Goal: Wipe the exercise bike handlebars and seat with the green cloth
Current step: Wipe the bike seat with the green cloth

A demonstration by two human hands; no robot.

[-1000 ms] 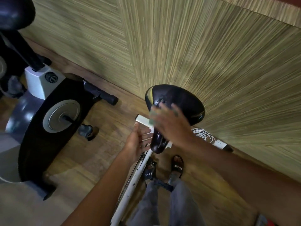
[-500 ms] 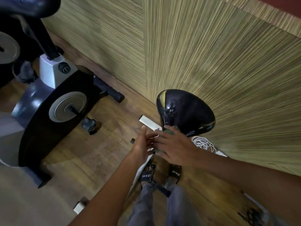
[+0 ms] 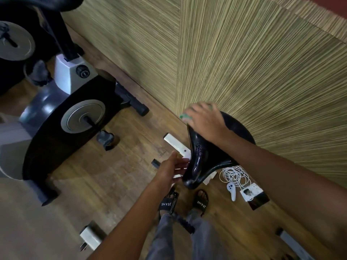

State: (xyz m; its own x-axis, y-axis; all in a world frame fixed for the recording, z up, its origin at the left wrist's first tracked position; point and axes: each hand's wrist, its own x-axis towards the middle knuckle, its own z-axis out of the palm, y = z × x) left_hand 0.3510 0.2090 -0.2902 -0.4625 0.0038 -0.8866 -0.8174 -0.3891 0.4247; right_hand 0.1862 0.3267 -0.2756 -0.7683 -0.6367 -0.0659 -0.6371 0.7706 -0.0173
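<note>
Here, right hand (image 3: pixel 203 121) presses green cloth (image 3: pixel 185 116) onto wide rear of black seat (image 3: pixel 204 158), fingers curled over cloth, only green edges showing past fingertips; likely mid-wipe. Left hand (image 3: pixel 171 168) open, fingers straight against seat's narrow nose, probably steadying it. White frame bar (image 3: pixel 175 144) just beneath. Coiled white cable (image 3: pixel 233 175) on wooden floor (image 3: pixel 112 175), near sandalled feet (image 3: pixel 201 201). Second bike's flywheel (image 3: pixel 83 116) well apart, at left.
</note>
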